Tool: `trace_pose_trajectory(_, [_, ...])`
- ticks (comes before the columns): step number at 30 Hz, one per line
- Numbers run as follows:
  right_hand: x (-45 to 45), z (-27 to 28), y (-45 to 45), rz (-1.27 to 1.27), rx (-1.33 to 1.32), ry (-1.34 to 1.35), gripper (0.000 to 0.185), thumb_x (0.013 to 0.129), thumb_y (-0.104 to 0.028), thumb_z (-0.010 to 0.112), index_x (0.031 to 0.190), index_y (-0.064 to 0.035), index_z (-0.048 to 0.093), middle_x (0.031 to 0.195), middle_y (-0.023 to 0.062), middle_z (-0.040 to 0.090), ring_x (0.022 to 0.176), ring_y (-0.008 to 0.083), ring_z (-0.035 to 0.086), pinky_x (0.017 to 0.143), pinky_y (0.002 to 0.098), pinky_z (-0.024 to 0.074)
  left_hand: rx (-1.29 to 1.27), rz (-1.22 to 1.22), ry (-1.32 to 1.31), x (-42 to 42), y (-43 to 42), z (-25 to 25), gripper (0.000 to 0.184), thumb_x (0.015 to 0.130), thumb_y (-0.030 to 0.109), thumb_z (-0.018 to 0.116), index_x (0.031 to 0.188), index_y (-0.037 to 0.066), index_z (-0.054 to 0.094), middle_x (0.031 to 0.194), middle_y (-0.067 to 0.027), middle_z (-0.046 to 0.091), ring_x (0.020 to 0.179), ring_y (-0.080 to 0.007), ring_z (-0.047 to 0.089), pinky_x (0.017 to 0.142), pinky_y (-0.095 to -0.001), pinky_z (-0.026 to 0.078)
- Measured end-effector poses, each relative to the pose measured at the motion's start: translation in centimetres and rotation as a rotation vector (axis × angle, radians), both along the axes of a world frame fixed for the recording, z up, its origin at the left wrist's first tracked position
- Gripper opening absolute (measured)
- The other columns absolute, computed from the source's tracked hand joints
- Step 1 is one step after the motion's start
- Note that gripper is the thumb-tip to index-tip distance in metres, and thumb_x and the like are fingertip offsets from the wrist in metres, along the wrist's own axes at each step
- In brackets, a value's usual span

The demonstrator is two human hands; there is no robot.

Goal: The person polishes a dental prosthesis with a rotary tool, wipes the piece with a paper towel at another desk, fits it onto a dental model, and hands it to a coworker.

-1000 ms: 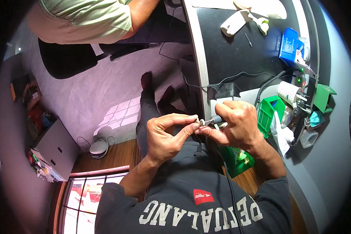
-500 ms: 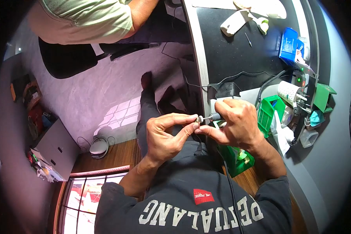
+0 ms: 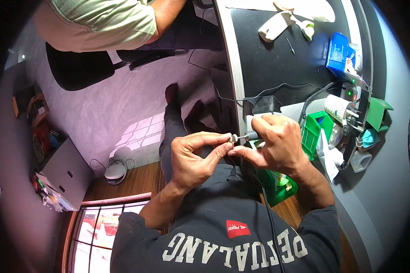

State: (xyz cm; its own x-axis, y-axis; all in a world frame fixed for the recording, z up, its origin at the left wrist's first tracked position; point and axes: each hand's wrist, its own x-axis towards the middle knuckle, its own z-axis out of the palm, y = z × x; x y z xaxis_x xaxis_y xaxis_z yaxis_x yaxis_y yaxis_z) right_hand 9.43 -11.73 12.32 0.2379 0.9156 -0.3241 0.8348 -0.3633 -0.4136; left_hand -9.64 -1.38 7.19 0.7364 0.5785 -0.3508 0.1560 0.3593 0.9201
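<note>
My left hand point(image 3: 193, 157) is closed, pinching a small shiny metal piece point(image 3: 230, 141) between thumb and fingertips; its exact kind is too small to tell. My right hand point(image 3: 280, 142) wraps round a dark rotary tool handpiece point(image 3: 252, 135), its thumb stretched toward the left fingertips. From the handpiece a thin metal shank points left and ends in a small round polishing head point(image 3: 235, 138). This head is right at the metal piece; whether they touch I cannot make out. Both hands are held above my lap, by the table's edge.
On the black tabletop point(image 3: 269, 59) lie a white bottle-like object point(image 3: 275, 27) and a thin pointed tool point(image 3: 290, 46). Blue point(image 3: 337, 54) and green bins point(image 3: 315, 134) line the right side. Another green bin point(image 3: 282, 193) is under my right forearm. A person in a pale green sleeve point(image 3: 100, 25) sits nearby.
</note>
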Motion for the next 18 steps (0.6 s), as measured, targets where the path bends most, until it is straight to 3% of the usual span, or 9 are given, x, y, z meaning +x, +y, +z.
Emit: trace_pose_trajectory(18, [-0.08,0.28,0.04,0.018,0.008,-0.001,0.060,0.072,-0.062,0.082,0.068,-0.0074,0.057,0.063,0.0085,0.055,0.059,0.0276,0.062,0.054,0.0407,0.0486,-0.007,0.006,-0.028,-0.22,-0.24,-0.08,0.018,0.084,-0.004,0.079,0.102,-0.003,0.078,0.097,-0.0154,0.078,0.087,-0.0180,0.075,0.079,-0.0267,0.058])
